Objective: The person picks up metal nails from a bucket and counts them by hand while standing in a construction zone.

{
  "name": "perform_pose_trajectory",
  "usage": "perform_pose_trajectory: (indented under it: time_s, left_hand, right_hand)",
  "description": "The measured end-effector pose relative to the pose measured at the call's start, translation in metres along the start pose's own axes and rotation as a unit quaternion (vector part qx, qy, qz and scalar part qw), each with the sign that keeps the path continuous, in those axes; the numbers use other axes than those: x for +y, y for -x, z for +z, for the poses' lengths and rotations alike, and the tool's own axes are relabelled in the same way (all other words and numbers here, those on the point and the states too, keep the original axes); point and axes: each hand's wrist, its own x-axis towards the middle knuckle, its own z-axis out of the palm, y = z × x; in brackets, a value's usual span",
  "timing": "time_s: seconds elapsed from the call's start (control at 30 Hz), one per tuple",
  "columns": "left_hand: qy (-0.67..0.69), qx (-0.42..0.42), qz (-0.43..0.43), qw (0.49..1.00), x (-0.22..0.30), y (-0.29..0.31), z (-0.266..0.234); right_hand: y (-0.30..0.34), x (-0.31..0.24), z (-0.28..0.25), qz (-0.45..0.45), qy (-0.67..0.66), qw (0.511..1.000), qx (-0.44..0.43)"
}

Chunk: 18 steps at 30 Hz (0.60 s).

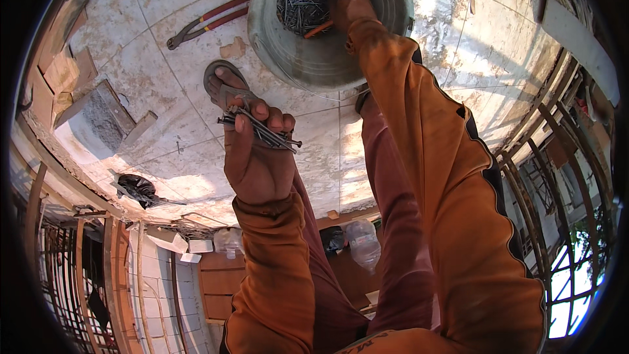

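Note:
My left hand [259, 157] is closed, palm up, around a bunch of long steel nails [267, 134], whose heads and shanks stick out at both sides. My right hand [354, 6] reaches down into a grey-green bucket [393, 33]. At the bottom of that bucket lies a heap of loose nails [304, 0]. The right fingertips are in shadow at the edge of the heap, so their grip cannot be made out. Beside them, an orange stick-like piece [318, 29] lies against the nails.
Long-handled cutters [208, 25] with red grips lie on the tiled floor left of the bucket. My sandalled foot [226, 82] stands close by. Farther left are wood offcuts [105, 115] and a black plastic bag [139, 189]. Clear plastic bottles [362, 242] are near my legs.

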Motion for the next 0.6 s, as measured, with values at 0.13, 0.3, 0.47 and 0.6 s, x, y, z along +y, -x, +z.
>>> perform_pose_trajectory:
  time_s: [0.13, 0.3, 0.47, 0.6]
  left_hand:
    - [0.03, -0.038, -0.042, 0.998, -0.031, -0.012, 0.012]
    - [0.009, -0.013, -0.003, 1.0, -0.009, -0.003, 0.005]
    - [0.016, -0.034, -0.01, 0.999, -0.012, -0.007, 0.009]
    - [0.029, -0.034, -0.019, 0.999, -0.018, -0.008, 0.01]
  right_hand:
    - [-0.065, 0.068, 0.001, -0.158, 0.375, 0.909, -0.089]
    - [0.018, 0.006, 0.017, -0.292, 0.268, 0.887, -0.238]
    - [0.07, 0.033, 0.008, -0.227, 0.303, 0.903, -0.203]
    - [0.051, 0.057, 0.02, -0.056, 0.051, 0.997, -0.034]
